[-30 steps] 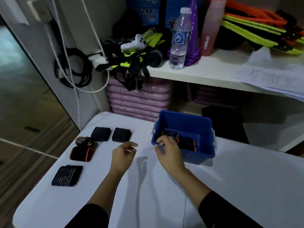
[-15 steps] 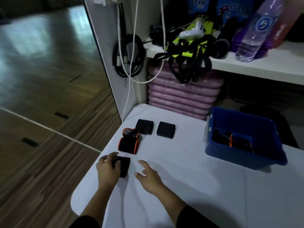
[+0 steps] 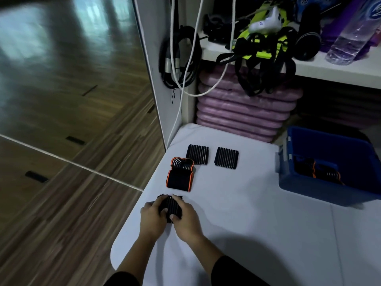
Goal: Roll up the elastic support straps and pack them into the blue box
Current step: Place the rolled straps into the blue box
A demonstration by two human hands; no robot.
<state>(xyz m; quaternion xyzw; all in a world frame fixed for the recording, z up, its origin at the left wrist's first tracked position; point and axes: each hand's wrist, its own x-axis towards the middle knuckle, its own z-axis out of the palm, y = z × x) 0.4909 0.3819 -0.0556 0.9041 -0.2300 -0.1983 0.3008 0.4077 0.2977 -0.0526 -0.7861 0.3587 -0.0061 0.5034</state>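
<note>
A black ribbed strap [image 3: 172, 206] lies near the table's left front edge, held between both hands. My left hand [image 3: 152, 215] grips its left side and my right hand [image 3: 185, 215] grips its right side, fingers curled over it. Just beyond sits an orange-edged black strap [image 3: 179, 178], partly rolled. Two flat black ribbed straps [image 3: 197, 154] [image 3: 226, 157] lie farther back. The blue box [image 3: 309, 190] stands at the right with rolled orange-and-black straps [image 3: 315, 169] inside.
The white table [image 3: 247, 223] ends at a rounded corner on the left, above wooden floor. Behind it are stacked purple mats [image 3: 237, 112], hanging cables [image 3: 179, 56], and a shelf with black-and-yellow straps [image 3: 261, 48] and a water bottle [image 3: 350, 42].
My right hand left the blue box and crossed to the left front of the table. Both hands closed on the nearest black strap. The view swung left and down.
</note>
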